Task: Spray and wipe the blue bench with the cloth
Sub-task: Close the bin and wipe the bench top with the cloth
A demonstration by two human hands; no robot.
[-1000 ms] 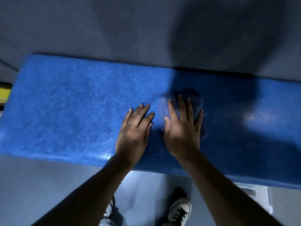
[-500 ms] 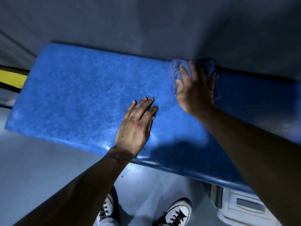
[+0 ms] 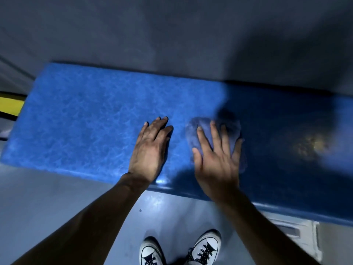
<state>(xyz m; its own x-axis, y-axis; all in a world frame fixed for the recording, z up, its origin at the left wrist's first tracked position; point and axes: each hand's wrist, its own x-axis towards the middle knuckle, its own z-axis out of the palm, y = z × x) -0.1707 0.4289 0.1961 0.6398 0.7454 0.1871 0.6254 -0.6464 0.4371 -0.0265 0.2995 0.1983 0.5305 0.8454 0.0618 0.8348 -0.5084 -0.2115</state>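
Blue bench (image 3: 86,119): wiping step, under way.
Cloth (image 3: 232,129): blurry — seems flat under the right hand (image 3: 216,163), fingers straight.
Left hand (image 3: 150,150): flat, holds nothing.
Next: push right — dull spot (image 3: 309,144).

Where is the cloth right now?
The cloth lies on the blue bench right of centre, pressed flat under the right hand, beside the left hand.

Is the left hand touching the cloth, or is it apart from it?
Apart. In the head view the left hand lies flat on the bench, and a strip of bare bench shows between it and the cloth under the right hand.
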